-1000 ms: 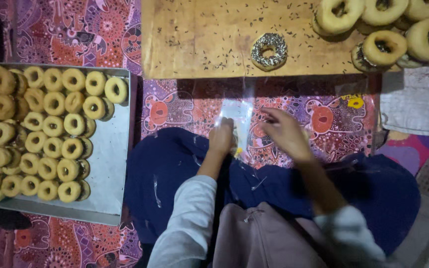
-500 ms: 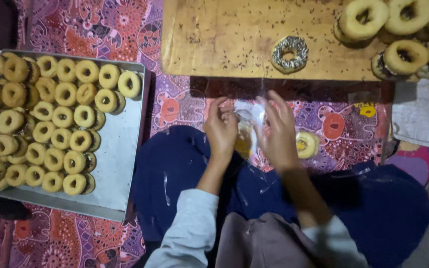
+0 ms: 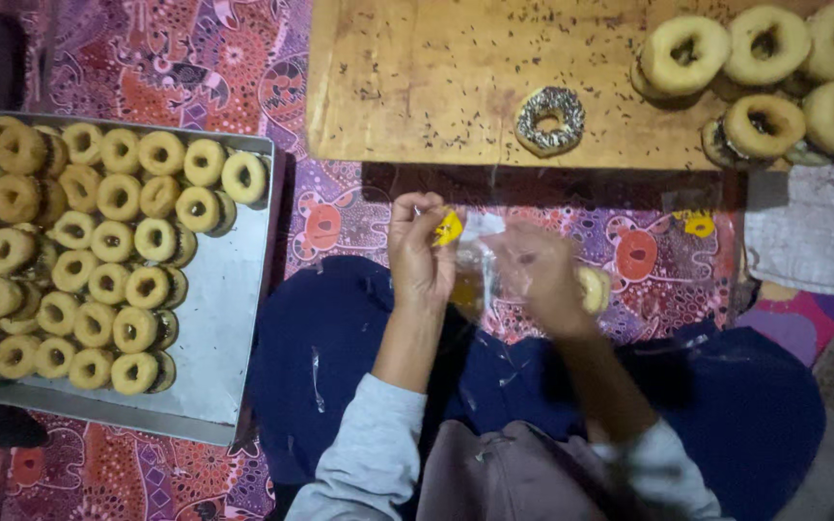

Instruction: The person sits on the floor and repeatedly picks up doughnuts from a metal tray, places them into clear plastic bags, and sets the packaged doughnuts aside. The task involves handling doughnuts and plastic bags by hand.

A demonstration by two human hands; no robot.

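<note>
Patterned purple and red cloth (image 3: 185,58) covers the floor, and a low wooden desk (image 3: 417,87) speckled with dark sprinkles lies at twelve o'clock from the person's lap. Between the two hands, a clear plastic bag (image 3: 480,260) with a small yellow label (image 3: 449,229) is held up. The left hand (image 3: 422,256) pinches the bag's edge at its nine o'clock side, fingers closed narrowly on the plastic just by the label. The right hand (image 3: 538,275), blurred, has its grip closed on the bag from three o'clock, and a pale doughnut (image 3: 593,287) shows just past its knuckles; whether that doughnut is inside the bag cannot be told. On the desk, a sprinkle-coated doughnut (image 3: 550,119) lies alone at twelve o'clock from the hands, with a cluster of plain doughnuts (image 3: 755,72) at two o'clock. At nine o'clock, well apart, a metal tray (image 3: 214,328) carries rows of ring doughnuts (image 3: 79,251). A grey cloth (image 3: 813,232) lies at three o'clock.
</note>
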